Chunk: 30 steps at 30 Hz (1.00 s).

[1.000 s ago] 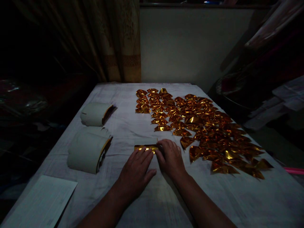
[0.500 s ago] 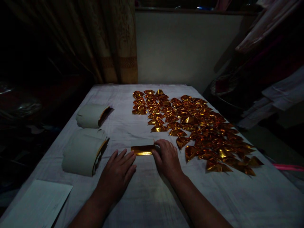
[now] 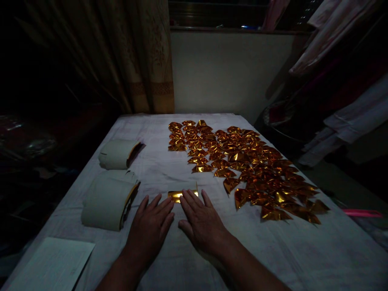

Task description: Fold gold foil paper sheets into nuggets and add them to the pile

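A sheet of gold foil paper (image 3: 175, 196) lies on the cloth between my hands, its near edge turned over in a shiny gold strip. Fingers stretched, my right hand (image 3: 200, 218) rests flat on the right part of that strip and hides some of it. My left hand (image 3: 150, 224) lies flat on the cloth, fingers spread, its fingertips at the strip's left end. Beyond and to the right sit many folded gold foil pieces (image 3: 238, 157), set in rough rows.
Two curved stacks of pale-backed paper, a farther stack (image 3: 117, 154) and a nearer stack (image 3: 104, 200), stand on the left. A white sheet (image 3: 51, 262) lies at the near left corner of the cloth-covered table (image 3: 145, 125). A curtain (image 3: 151, 60) hangs behind; clothes (image 3: 354, 109) hang at right.
My right hand has let go of the paper's right end and flattened out, moving left onto the gold strip. My left hand stays nearly in place. The view has tilted up slightly.
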Tool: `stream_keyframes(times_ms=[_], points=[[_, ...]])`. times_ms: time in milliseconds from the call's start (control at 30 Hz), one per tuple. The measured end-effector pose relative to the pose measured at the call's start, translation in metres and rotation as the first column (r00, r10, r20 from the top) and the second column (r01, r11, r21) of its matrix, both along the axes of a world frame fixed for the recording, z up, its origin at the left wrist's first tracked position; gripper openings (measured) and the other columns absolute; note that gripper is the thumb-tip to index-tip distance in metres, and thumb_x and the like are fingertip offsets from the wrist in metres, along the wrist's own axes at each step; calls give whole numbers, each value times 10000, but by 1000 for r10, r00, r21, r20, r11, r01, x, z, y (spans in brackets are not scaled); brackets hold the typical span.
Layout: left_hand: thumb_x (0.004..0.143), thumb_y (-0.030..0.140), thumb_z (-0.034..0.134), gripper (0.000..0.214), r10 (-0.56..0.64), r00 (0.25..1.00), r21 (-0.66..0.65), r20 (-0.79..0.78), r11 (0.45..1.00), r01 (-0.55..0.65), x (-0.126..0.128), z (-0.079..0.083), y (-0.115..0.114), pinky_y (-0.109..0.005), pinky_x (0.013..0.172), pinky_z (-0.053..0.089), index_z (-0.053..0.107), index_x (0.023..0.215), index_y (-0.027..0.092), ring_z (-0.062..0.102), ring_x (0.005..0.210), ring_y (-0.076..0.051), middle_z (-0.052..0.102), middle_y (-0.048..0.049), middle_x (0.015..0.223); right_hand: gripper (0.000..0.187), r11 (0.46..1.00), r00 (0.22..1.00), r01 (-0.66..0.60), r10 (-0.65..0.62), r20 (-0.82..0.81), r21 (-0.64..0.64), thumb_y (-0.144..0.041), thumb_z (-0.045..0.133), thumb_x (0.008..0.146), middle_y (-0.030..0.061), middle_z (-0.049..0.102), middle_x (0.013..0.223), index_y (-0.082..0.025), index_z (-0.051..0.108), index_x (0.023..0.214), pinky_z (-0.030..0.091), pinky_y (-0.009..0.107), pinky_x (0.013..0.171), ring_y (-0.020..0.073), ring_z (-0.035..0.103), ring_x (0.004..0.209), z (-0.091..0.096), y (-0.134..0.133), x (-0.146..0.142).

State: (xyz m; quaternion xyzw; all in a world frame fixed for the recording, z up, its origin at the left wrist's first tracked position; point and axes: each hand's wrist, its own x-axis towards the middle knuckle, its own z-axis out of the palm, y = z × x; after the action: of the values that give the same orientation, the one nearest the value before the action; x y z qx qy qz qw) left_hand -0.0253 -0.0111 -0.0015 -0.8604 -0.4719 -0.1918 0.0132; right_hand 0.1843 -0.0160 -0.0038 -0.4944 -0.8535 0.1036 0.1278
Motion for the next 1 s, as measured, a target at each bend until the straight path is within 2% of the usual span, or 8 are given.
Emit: stream_keyframes(times_ms=[133,233,467,700,867,1000], points=[[1008,357,462,354,5,1000,-25,-6,1000,-5,-3,-1,0,-594,1101,389,658,1285,257,598,1270,-301,697,-60,1286,608,992,993,119,-118,18,-39,-488,487,1003,128,358,1579,-156,417,1508,201,600,1210,292,324,1476,-1,-7,15],[1011,354,457,351,6,1000,-13,-9,1000,-6,-4,-2,0,-590,1103,390,664,1277,254,602,1264,-299,696,-63,1285,598,987,987,158,-158,15,-32,-482,499,998,107,360,1581,-187,417,1512,212,589,1209,289,330,1474,-3,-10,24],[1022,324,431,347,-6,999,25,-43,1000,7,-4,-2,-2,-576,1066,429,666,1262,238,607,1255,-301,692,-53,1294,592,987,987,160,-160,-1,-32,-473,513,995,95,372,1577,-209,414,1515,216,596,1206,294,327,1475,-2,-10,27],[1017,320,432,362,54,997,37,-48,998,-52,-13,-5,-11,-592,1073,417,643,1292,216,599,1264,-312,680,-77,1312,586,987,989,149,-149,1,-58,-459,528,989,112,381,1569,-189,438,1501,203,596,1212,299,328,1474,3,-8,29],[1002,295,464,276,59,998,101,14,993,-60,-8,6,-6,-552,1099,409,691,1129,200,600,1257,-292,690,-95,1293,581,991,992,123,-124,-12,-54,-417,529,987,113,355,1584,-175,423,1505,196,602,1215,292,316,1480,7,-6,31],[999,302,492,269,-52,999,84,3,995,52,-5,9,2,-530,1106,407,656,1197,223,564,1298,-280,653,-75,1355,594,993,994,108,-109,-3,-47,-341,569,952,111,357,1589,-191,413,1506,213,613,1205,306,324,1475,7,-6,33]])
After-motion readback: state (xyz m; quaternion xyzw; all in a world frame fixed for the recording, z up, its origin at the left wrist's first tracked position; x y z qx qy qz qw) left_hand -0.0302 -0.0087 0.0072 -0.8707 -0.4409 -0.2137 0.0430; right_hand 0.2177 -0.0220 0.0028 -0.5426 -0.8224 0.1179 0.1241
